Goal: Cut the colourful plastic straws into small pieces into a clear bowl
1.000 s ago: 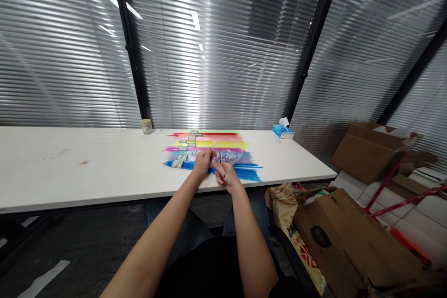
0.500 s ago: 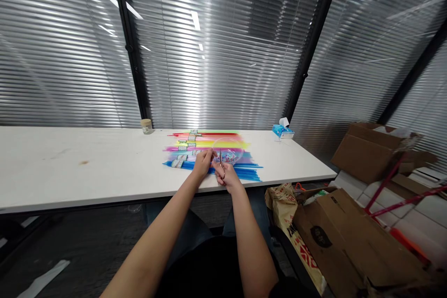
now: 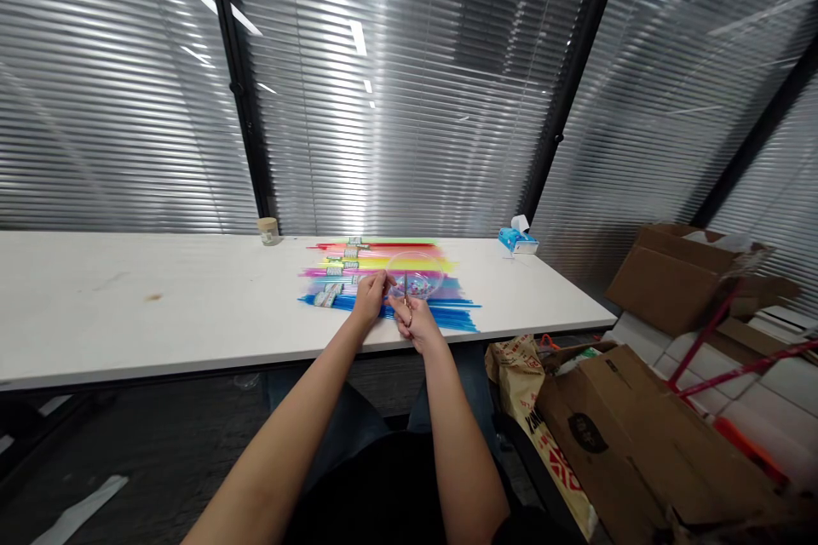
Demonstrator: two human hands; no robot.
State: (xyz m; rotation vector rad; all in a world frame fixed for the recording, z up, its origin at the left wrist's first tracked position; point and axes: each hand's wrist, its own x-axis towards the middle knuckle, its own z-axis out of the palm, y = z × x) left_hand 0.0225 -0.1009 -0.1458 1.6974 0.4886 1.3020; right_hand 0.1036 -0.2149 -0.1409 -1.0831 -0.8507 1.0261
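Note:
My right hand is closed on a pair of scissors, its blades pointing away from me over a clear round bowl. Small coloured bits lie in the bowl. Close beside it on the left, my left hand is closed in a pinch at the bowl's near edge; whatever lies between its fingertips is too small to make out. Under and around the bowl, thin straw-like sticks are spread in coloured rows, with blue sticks nearest me and yellow sticks farther back. Printed labels sit on their left ends.
The white table runs along a wall of blinds. A lidded jar stands at the back left, and a blue tissue pack at the back right. Cardboard boxes and a paper bag crowd the floor to the right.
The scissors and the clear bowl have shifted very slightly. Both hands stay in nearly the same place, with the right hand still holding the scissors.

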